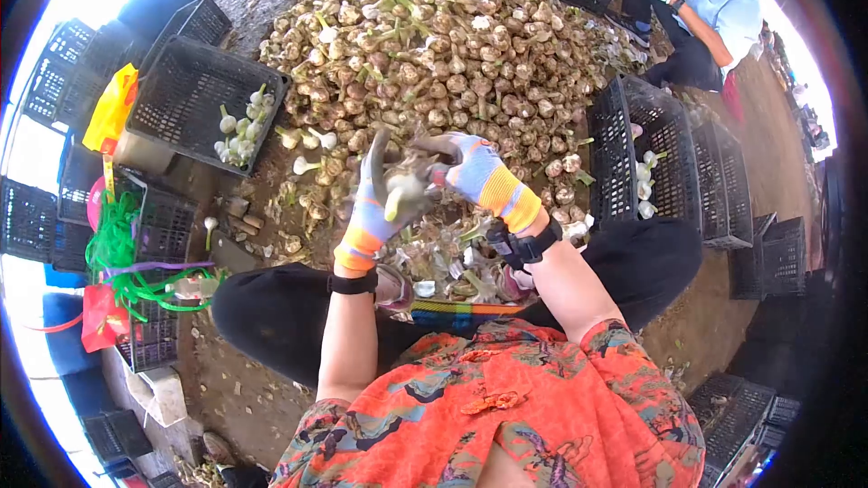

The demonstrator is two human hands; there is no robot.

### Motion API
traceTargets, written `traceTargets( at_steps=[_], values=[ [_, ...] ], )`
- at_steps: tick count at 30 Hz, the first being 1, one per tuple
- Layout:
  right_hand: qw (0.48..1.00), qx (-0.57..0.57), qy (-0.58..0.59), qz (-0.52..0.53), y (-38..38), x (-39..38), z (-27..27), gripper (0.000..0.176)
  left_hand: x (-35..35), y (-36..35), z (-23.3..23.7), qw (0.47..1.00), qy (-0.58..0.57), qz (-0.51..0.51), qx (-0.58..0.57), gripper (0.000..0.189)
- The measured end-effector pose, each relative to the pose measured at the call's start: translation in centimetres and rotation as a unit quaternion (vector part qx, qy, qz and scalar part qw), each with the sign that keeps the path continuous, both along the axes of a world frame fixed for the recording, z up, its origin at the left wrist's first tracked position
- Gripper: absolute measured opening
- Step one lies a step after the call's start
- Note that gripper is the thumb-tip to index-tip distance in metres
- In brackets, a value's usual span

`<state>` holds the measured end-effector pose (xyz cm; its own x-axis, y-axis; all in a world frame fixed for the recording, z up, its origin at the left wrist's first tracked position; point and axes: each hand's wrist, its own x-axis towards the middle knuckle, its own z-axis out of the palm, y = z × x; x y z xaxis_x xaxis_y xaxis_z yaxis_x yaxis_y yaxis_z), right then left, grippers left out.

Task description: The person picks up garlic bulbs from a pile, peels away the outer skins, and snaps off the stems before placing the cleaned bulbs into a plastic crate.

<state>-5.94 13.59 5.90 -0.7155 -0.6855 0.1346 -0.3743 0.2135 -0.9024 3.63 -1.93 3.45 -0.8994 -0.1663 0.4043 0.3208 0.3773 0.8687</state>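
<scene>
A garlic bulb (407,196), pale with a cut greenish stem, is in my left hand (372,203), whose gloved fingers close around it. Against the bulb's far right side is my right hand (479,176), its fingers curled and partly smeared by motion. Something small and reddish shows at those fingers, too blurred to name. Both hands wear grey, orange and yellow work gloves. Beyond them rises a large heap of unpeeled garlic (434,45). Below lie loose garlic skins and stem scraps (452,258) between my shoes.
At the left, a black crate (185,104) holds several cleaned white bulbs (244,136). Another black crate (665,158) with a few bulbs stands at the right. A seated co-worker (710,9) in gloves is at the upper right. Green netting (117,226) hangs over crates on the left.
</scene>
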Motion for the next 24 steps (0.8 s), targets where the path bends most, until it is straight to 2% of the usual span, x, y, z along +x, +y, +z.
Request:
traceTargets(
  at_steps=[2, 3, 4, 6, 8, 10, 11, 12, 13, 14, 15, 16, 18, 19, 20, 22, 23, 24],
  values=[
    [0.990, 0.107, 0.063, 0.067, -0.5, 1.3, 3.9, 0.039, 0.1, 0.6, 0.8, 0.999, 0.013, 0.002, -0.030, 0.102],
    [0.977, 0.167, 0.117, 0.069, -0.9, 1.3, 3.9, 0.031, 0.6, 0.9, 1.7, 0.999, -0.030, -0.016, -0.019, 0.106],
    [0.977, 0.166, 0.117, 0.069, -1.2, 1.3, 4.0, 0.031, 0.6, 0.7, 1.5, 0.999, -0.030, -0.016, -0.020, 0.106],
    [0.946, 0.258, 0.181, 0.080, -1.4, 1.4, 4.5, 0.025, 0.4, 0.5, 1.1, 0.997, 0.010, -0.003, -0.082, 0.105],
    [0.931, 0.282, 0.222, 0.062, -1.5, 1.6, 4.6, 0.020, 0.4, 0.8, 1.1, 0.997, 0.015, -0.008, -0.072, 0.102],
    [0.974, 0.157, 0.163, -0.001, -1.7, 1.1, 2.6, 0.033, 0.2, 0.8, 0.5, 0.999, 0.019, 0.014, 0.026, 0.093],
    [0.981, 0.066, 0.178, -0.039, -1.5, 1.0, 1.9, 0.027, 0.2, 1.4, 1.5, 0.977, 0.010, 0.032, 0.212, 0.077],
    [0.981, 0.064, 0.180, -0.038, -1.5, 0.9, 1.3, 0.027, 0.0, 2.0, 2.5, 0.920, 0.002, 0.050, 0.389, 0.062],
    [0.999, -0.028, 0.007, -0.021, -1.5, 1.0, 1.1, 0.023, 0.1, 1.6, 2.3, 0.917, -0.015, 0.054, 0.394, 0.056],
    [0.979, -0.119, -0.168, -0.004, -1.5, 1.4, 0.6, 0.021, 0.2, 1.3, 1.7, 0.915, -0.035, 0.059, 0.399, 0.050],
    [0.980, -0.161, -0.112, -0.040, -1.9, 1.9, -0.6, 0.016, 0.0, 1.2, 0.7, 0.908, -0.054, 0.104, 0.403, 0.038],
    [0.979, -0.162, -0.113, -0.040, -2.0, 1.8, -0.9, 0.016, 0.0, 1.2, 0.4, 0.842, -0.049, 0.074, 0.532, 0.033],
    [0.981, -0.099, -0.101, -0.130, -2.0, 1.3, -1.5, 0.013, 0.4, 1.0, -0.1, 0.821, -0.032, 0.039, 0.568, 0.035],
    [0.969, -0.132, -0.097, -0.186, -2.1, 0.6, -2.6, 0.013, 0.4, 1.1, 0.4, 0.822, -0.034, 0.039, 0.568, 0.035],
    [0.969, -0.132, -0.097, -0.186, -1.5, -0.1, -2.6, 0.013, 0.3, 1.3, 1.1, 0.828, -0.013, 0.025, 0.560, 0.034],
    [0.975, 0.059, -0.136, -0.169, -0.2, -1.2, -2.5, 0.018, 0.1, 0.9, 0.8, 0.835, 0.007, 0.011, 0.551, 0.033],
    [0.974, 0.057, -0.136, -0.170, -0.4, -1.1, -2.6, 0.018, -0.1, 0.4, -0.2, 0.866, 0.024, 0.044, 0.498, 0.031],
    [0.981, 0.009, -0.133, -0.143, -0.5, -0.8, -2.9, 0.023, -0.4, 0.1, -1.3, 0.892, 0.039, 0.076, 0.444, 0.030]
  ],
)
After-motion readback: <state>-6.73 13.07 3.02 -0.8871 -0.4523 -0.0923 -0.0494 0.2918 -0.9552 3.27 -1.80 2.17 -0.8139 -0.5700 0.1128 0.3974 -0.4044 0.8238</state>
